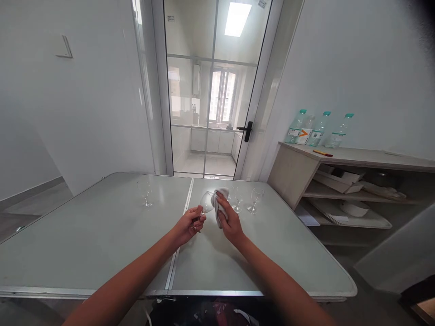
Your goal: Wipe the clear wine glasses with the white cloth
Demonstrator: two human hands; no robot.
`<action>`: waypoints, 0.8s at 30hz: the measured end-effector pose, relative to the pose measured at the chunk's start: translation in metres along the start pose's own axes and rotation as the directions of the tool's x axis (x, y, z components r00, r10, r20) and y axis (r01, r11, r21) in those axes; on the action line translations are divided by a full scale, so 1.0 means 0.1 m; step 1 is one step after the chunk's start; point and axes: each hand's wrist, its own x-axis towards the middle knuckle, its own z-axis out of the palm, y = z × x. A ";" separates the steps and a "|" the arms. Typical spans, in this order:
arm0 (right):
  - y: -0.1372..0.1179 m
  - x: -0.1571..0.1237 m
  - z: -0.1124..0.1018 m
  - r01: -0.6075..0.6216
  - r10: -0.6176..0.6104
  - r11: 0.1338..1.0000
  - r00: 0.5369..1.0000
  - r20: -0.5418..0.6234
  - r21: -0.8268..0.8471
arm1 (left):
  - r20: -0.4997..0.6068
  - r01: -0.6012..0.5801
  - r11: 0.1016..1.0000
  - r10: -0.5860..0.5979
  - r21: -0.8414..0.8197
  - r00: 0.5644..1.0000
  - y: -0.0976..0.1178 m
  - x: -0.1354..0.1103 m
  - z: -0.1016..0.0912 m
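Above the middle of the table, my left hand [190, 225] is closed around the stem end of a clear wine glass [205, 202]. The glass is tilted, its bowl pointing up and to the right. My right hand [230, 219] grips a white cloth [219, 206] bunched against the rim side of the bowl. The cloth hides part of the bowl, and my fingers cover most of the stem. Just beyond my right hand stand more wine glasses, one [238, 199] partly behind it and another [256, 199] farther right. A lone wine glass [147, 197] stands upright on the left half.
The grey-green table [112, 244] has a metal seam down its middle and a metal edge. On the right, a shelf unit [295, 174] carries several plastic bottles [317, 131] and a small orange-brown object [322, 153]. Behind the table is a glass door [190, 108] with a black handle.
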 end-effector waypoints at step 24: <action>0.06 -0.03 0.28 -0.586 0.496 0.638 0.809 0.316 0.499 | -0.194 -0.216 0.589 0.554 0.779 0.810 -0.23 0.10 -0.11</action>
